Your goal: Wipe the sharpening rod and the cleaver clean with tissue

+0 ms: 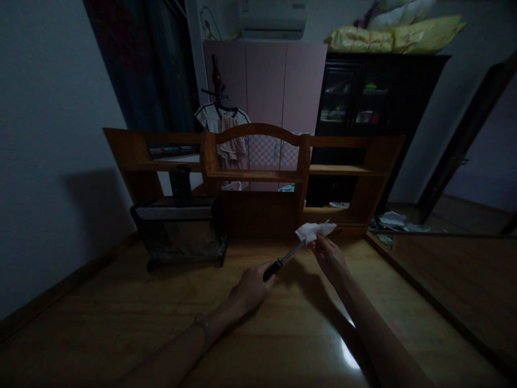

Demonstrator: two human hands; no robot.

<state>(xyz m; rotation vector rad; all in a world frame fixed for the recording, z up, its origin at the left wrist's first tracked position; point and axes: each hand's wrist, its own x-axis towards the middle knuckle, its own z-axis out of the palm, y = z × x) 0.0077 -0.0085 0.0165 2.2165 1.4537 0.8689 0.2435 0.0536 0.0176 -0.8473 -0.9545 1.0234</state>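
Wiping, as I judge it, a black-handled metal rod (291,253) with white tissue (307,232).
From my remote seat, I see the left hand (252,288) gripping the rod at six o'clock, the right hand (328,253) pinching tissue against it near the tip at four; next seems to call for light strokes. Beneath lies a glossy wooden surface (258,334); beyond, a wooden shelf unit (258,175) at centre, pink wardrobe (264,81) at twelve, black cabinet (398,89) at two.

The tissue (309,232) is white, the tool (276,267) black and grey, the cabinet (264,86) pink with checks below.
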